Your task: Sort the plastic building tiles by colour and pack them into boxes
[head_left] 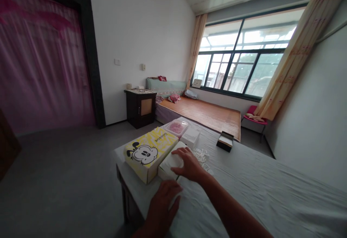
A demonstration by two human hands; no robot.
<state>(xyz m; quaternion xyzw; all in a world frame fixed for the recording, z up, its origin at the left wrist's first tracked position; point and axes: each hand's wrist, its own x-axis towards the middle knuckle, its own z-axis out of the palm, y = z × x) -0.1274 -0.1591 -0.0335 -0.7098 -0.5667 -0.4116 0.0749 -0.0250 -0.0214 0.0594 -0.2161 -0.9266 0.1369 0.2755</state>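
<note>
A low white box [167, 165] lies on the cloth-covered table, right beside a larger yellow-and-white BOBDOG box [159, 144] with a cartoon dog on its lid. My right hand [188, 164] rests over the white box's top, thumb and fingers apart. Just in front of that box is my left hand [164, 196], its fingers loosely bent and the thumb apart, with nothing visible in it. Several small white pieces [201, 154] are scattered past my right hand. Behind them sit another white box [190, 136] and a clear container [176, 126] with pink contents.
An open black box [225, 141] with something white inside sits farther right on the table [260, 187]. Beyond the table are a bed with a woven mat [206, 109], a dark cabinet [141, 107] and a pink chair [255, 115]. Pink curtains [46, 60] hang at left.
</note>
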